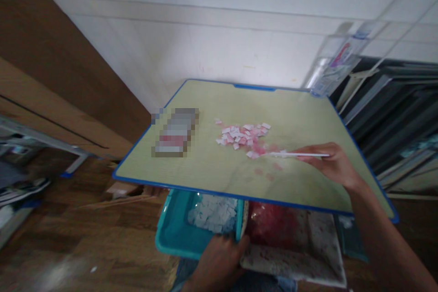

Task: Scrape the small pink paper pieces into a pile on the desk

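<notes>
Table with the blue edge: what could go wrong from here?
The bottle is at the far right corner of the table, so a bump might knock it off. Pink smears lie beside the loose squares, so the thin white tool in the right hand could spread the pink. The basin and the tray sit below the near edge, so squares pushed there might fall in.

Bright white wall (222,50) far off, white shine on the floor (54,271) near left, dim wood (37,23) at left, smeary bottle (342,59) far right, fuzzy little pieces (242,137), blocky squares (176,132) at left, stretched edges
</notes>
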Demonstrator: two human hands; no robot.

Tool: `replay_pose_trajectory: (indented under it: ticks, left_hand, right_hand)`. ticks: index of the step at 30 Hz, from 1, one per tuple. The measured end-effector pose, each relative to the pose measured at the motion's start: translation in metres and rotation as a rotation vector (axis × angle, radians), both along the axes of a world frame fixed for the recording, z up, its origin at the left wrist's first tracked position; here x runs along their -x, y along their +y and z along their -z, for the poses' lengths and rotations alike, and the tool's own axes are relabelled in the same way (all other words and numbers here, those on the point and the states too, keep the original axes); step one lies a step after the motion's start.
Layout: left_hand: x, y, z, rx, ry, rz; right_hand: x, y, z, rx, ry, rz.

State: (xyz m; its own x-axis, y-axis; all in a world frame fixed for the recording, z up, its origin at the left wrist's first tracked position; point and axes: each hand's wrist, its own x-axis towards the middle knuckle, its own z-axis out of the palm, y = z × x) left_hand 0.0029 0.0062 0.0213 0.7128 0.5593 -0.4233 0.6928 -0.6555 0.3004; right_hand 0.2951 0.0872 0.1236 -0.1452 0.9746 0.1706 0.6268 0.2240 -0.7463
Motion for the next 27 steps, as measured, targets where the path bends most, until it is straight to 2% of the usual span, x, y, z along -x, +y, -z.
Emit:
replay_pose_trajectory:
  ticks: [2, 6, 10, 15, 19, 24, 27]
  left_hand:
    - [0.0, 0.001, -0.001, 0.006, -0.001, 0.01]
    - [0.0, 0.001, -0.002, 0.006, -0.004, 0.016]
    - [-0.001, 0.001, -0.003, 0.024, 0.015, 0.008]
    - [-0.001, 0.001, -0.004, 0.04, 0.014, -0.007]
    - [0.0, 0.001, -0.002, 0.047, 0.011, 0.008]
    - [-0.001, 0.0, -0.001, 0.059, 0.024, -0.007]
    - [-0.001, 0.0, -0.002, 0.062, 0.03, -0.009]
  right_hand:
    - [0.0, 0.001, -0.003, 0.004, -0.012, -0.012]
    - [0.0, 0.004, -0.004, -0.103, 0.004, 0.052]
    - [0.0, 0.004, -0.002, -0.001, -0.011, -0.059]
    - [-0.003, 0.0, -0.003, -0.018, 0.003, 0.032]
    - [-0.003, -0.005, -0.009, 0.066, 0.006, -0.088]
    - [-0.001, -0.01, -0.009, -0.02, -0.003, 0.079]
    - [-0.003, -0.014, -0.007, -0.069, -0.046, 0.124]
